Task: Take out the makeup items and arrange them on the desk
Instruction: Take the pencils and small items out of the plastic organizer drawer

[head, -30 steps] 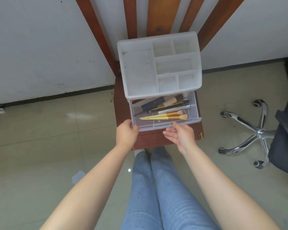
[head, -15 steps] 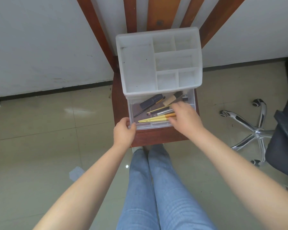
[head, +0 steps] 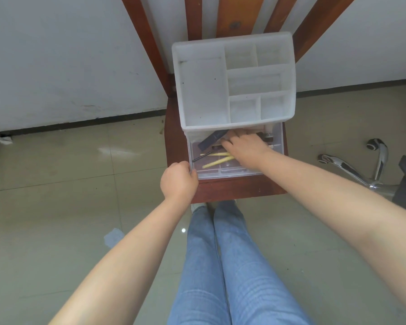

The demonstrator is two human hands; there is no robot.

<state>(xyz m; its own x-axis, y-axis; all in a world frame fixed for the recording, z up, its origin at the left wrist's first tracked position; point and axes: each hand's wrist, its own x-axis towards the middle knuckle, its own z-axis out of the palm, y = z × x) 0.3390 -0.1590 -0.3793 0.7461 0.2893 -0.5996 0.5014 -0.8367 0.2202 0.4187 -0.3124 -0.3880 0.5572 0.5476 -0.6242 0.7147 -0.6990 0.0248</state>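
Note:
A white compartment organizer [head: 232,125] stands on a red-brown wooden chair seat [head: 239,189]. Its clear bottom drawer [head: 220,175] is pulled out toward me. Inside lie two yellow-handled makeup brushes [head: 217,161], a dark flat case [head: 211,141] and a thin dark pencil [head: 201,156]. My left hand [head: 178,181] grips the drawer's front left corner. My right hand [head: 246,148] is down in the drawer, its fingers curled over the brushes, and it hides their heads and the items on the right side.
The organizer's top compartments hold nothing. The chair's slatted back [head: 234,17] rises against a white wall behind. A chrome office-chair base [head: 352,170] with castors stands on the tiled floor at the right. My legs in jeans [head: 220,266] are just below the seat.
My right hand went from the drawer's front edge into the drawer and now covers the brushes; the yellow handles have tilted. My left hand kept its hold on the corner.

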